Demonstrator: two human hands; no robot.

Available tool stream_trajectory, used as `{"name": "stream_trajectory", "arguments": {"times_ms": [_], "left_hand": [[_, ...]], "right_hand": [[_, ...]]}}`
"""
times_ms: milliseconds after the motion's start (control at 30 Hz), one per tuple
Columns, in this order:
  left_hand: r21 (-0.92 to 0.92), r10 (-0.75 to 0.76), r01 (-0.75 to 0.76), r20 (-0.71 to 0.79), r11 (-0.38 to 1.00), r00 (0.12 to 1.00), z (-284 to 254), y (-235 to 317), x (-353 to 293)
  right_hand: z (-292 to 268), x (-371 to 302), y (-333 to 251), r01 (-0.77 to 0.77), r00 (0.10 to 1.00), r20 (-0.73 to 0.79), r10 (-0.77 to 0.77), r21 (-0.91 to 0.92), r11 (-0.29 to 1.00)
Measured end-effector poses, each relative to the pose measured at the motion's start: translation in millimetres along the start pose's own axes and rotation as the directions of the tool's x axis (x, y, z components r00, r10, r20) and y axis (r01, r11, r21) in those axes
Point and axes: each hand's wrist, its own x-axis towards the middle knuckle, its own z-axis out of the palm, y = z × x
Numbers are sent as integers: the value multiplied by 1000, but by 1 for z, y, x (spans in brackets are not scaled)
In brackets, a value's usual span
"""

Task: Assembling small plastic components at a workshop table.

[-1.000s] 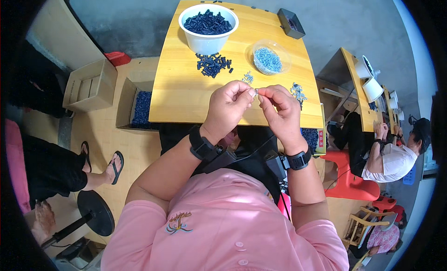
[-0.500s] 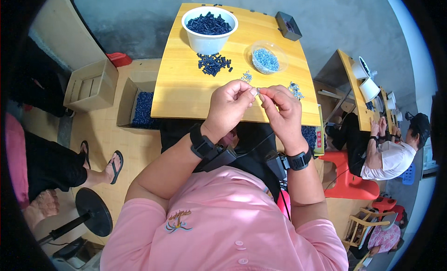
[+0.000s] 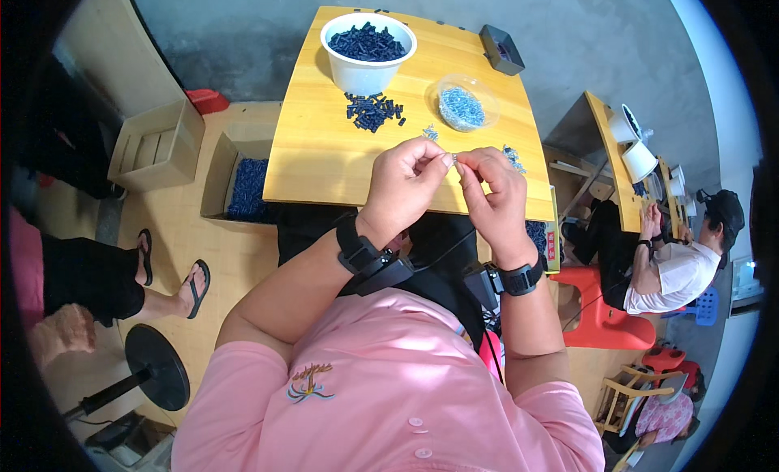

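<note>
Above the near edge of the wooden table [image 3: 316,168], my left hand [image 3: 408,178] and my right hand [image 3: 492,188] meet fingertip to fingertip. Both are closed in a pinch on a tiny shiny piece [image 3: 453,158], too small to name. Just past my left fingertips lies a small heap of silvery pieces [image 3: 430,133]. A second silvery heap [image 3: 513,159] sits by my right knuckles. Farther off stand a clear bowl [image 3: 462,107] of pale blue and silvery pieces and a pile of short black pieces [image 3: 373,112].
A white bucket [image 3: 367,70] full of black pieces and a dark tray [image 3: 502,50] stand at the back of the table. Cardboard boxes [image 3: 158,145] are on the floor at left. A person [image 3: 677,261] works at another table on the right; another stands at left.
My hands stay pinched together in nearly the same place, with only a slight shift of the fingers. The view has moved a little.
</note>
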Motion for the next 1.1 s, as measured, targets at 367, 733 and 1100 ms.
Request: {"name": "stream_trajectory", "arguments": {"times_ms": [367,733,1100], "left_hand": [[100,129,-116,-126,988,984,8,5,4],[144,158,-145,-85,979,984,4,0,9],[73,41,-42,16,996,999,-2,-13,13]], "right_hand": [[7,0,0,126,991,-23,-134,-218,968],[14,0,9,-21,997,-72,16,-63,998],[12,0,17,-108,992,-53,111,56,993]]}}
